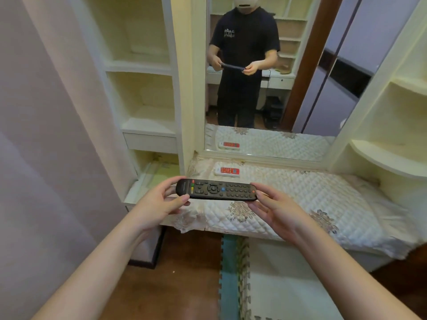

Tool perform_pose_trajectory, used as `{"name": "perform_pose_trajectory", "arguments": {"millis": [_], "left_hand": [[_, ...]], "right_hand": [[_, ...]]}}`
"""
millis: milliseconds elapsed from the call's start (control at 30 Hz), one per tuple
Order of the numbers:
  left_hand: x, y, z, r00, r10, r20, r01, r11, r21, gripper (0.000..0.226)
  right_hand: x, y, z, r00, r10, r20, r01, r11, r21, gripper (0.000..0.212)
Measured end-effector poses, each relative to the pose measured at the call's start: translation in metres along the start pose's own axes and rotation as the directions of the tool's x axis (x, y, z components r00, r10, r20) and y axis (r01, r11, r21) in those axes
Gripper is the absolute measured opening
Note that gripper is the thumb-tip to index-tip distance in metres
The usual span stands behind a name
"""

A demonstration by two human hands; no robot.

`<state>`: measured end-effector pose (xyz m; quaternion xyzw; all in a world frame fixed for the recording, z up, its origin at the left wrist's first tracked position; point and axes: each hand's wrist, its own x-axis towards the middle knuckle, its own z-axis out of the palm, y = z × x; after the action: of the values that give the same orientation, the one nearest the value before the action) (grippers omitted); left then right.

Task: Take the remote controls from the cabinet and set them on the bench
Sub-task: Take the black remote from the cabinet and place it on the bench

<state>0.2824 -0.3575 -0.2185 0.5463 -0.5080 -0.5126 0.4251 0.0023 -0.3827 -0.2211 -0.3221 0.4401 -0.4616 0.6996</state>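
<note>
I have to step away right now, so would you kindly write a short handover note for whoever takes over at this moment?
Left hand: grips the left end of the black remote.
Right hand: fingers pinch its right end; the remote is held level, buttons up, above the bench's front edge.
White remote: already lying on the quilted bench, near the mirror.
Done: one remote set down, the second in hand.
Left: set the black remote on the bench. The cabinet shelves show no further remotes from here, though the low compartment is hard to make out.
</note>
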Motion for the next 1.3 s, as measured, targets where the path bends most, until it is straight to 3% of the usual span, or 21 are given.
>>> {"name": "perform_pose_trajectory", "arguments": {"millis": [367,767,1033,1300], "left_hand": [[0.116,-0.031,0.047,0.987,-0.06,0.15,0.065,0.998,-0.024,0.046],[0.235,-0.041,0.078,0.983,-0.164,0.081,0.168,0.985,-0.05,0.041],[0.286,-0.062,0.082,0.986,-0.147,0.078,0.136,0.983,0.127,0.047],[0.343,-0.09,0.08,0.976,-0.131,0.172,0.107,0.983,0.146,0.045]], "right_hand": [[0.059,0.002,-0.066,0.983,0.032,-0.182,-0.028,0.999,0.029,0.024],[0.166,-0.017,-0.108,0.976,0.131,-0.173,-0.114,0.988,0.106,0.027],[0.2,-0.01,-0.119,0.959,0.17,-0.226,-0.142,0.981,0.135,0.025],[0.22,0.01,-0.105,0.912,0.171,-0.374,-0.126,0.982,0.143,0.03]]}}
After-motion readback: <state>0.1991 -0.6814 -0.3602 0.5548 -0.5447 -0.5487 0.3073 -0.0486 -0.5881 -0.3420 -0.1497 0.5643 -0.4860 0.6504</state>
